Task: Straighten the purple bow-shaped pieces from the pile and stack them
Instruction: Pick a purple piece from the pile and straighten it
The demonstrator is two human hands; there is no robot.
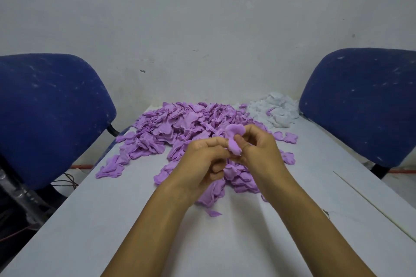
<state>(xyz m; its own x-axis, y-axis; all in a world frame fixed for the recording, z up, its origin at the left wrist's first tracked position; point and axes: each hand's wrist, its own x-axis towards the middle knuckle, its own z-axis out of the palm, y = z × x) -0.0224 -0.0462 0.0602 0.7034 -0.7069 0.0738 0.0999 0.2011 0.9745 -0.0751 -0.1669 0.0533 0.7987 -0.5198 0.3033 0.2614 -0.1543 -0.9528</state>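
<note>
One purple bow-shaped piece [234, 140] is held up in the air between the two hands, just above the near part of the pile. Its upper lobe stands up rounded, and its lower lobe hangs down folded between the fingers. The left hand [203, 159] pinches the lower lobe with curled fingers, the thumb and first finger pointing to the right. The right hand [258, 145] grips the same piece from the other side, its thumb pressed on the middle of the piece and its fingers bent around behind it. Both forearms come up from the bottom edge and the hands meet over the table.

Behind and under the hands lies one big pile of purple pieces [186, 126], too many to count, spread loosely on the white table [112, 220]. A few single pieces lie apart at the edges of the pile, and one small purple scrap [213, 213] lies alone in front of it. At the far right corner of the table there is one heap of white pieces [275, 109]. Two blue chairs stand beside the table, one left chair [49, 114] and one right chair [364, 101].
</note>
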